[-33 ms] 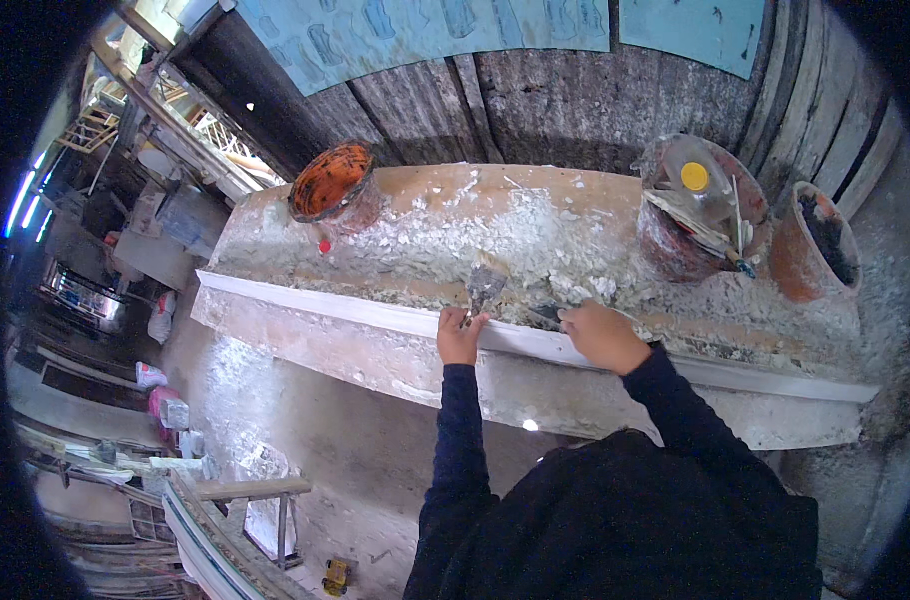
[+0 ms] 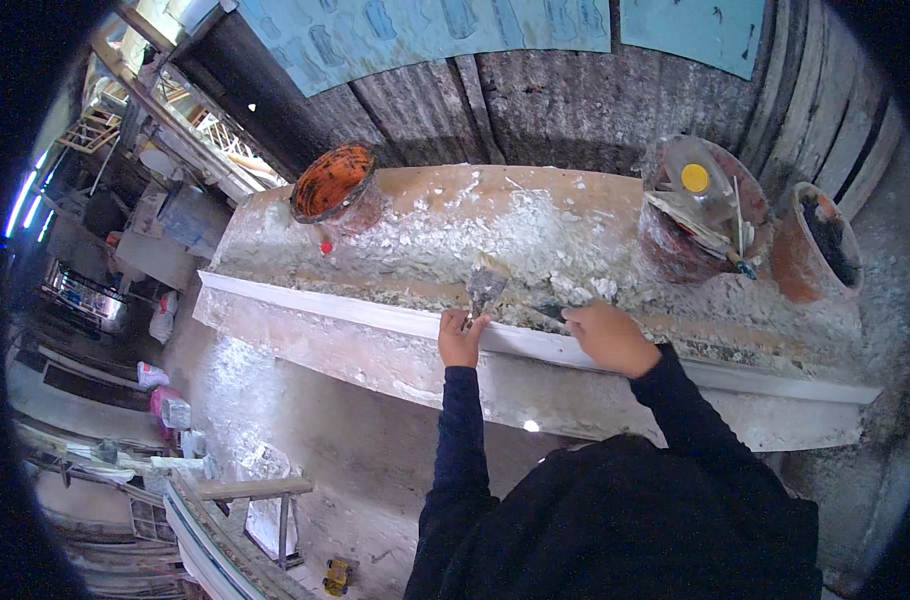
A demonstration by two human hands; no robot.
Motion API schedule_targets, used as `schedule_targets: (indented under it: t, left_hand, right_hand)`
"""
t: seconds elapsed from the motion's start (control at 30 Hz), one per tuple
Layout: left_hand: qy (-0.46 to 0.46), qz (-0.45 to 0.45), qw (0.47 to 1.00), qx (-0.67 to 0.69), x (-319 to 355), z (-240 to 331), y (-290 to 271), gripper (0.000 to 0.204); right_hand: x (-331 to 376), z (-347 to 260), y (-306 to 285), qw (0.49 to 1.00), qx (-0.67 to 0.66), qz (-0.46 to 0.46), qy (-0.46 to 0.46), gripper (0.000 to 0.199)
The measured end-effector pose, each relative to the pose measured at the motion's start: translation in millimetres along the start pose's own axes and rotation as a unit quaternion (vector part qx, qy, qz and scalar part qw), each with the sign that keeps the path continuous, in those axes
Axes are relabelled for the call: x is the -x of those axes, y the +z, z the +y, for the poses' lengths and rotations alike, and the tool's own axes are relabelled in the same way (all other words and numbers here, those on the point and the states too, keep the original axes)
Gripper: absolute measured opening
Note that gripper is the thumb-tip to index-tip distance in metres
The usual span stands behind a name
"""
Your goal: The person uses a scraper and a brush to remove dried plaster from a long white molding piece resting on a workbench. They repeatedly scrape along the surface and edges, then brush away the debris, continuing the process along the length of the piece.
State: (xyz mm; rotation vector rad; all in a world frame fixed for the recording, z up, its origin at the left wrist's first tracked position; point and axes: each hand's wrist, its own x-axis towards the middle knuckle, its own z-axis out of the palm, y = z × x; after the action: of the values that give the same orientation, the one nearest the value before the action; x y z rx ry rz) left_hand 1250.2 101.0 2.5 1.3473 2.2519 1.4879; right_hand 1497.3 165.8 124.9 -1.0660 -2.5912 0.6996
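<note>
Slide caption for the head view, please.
Left hand grips a flat brush, right hand a small dark tool, at a white moulding along a debris-strewn bench.

2 hands (image 2: 459, 343) (image 2: 612, 341), 1 brush (image 2: 486, 284), 3 buckets (image 2: 359, 211) (image 2: 665, 247) (image 2: 797, 264)

The flat paintbrush (image 2: 486, 284) was soiled, its metal band smeared grey, its pale bristles pointing forward and its handle gripped at the lower end. The dark, narrow-bladed hand tool (image 2: 549, 312) was held at a slant, tip leftward, near the brush but apart. The long white moulding strip (image 2: 530, 343) ran crosswise on the near side of both.
</note>
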Motion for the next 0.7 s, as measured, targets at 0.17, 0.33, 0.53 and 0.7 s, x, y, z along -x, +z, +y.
schedule_targets:
  t: [0.17, 0.33, 0.53, 0.7]
  left_hand:
    - [0.0, -0.01, 1.0, 0.009, -11, 5, 4, 0.035]
    - [0.001, -0.011, 1.0, -0.009, -10, -2, 6, 0.035]
    - [0.004, 0.009, 1.0, -0.018, -8, 0, 4, 0.036]
    - [0.004, -0.01, 1.0, -0.002, -11, -3, 13, 0.038]
  right_hand:
    - [5, 13, 19, 1.0, 0.016, -0.016, -0.006, 0.017]
    - [1, 34, 20, 0.999, 0.013, 0.033, 0.0, 0.019]
    - [38, 34, -27, 0.998, 0.046, -0.034, -0.005, 0.02]
    - [35, 46, 2, 0.998, 0.051, 0.013, 0.016, 0.019]
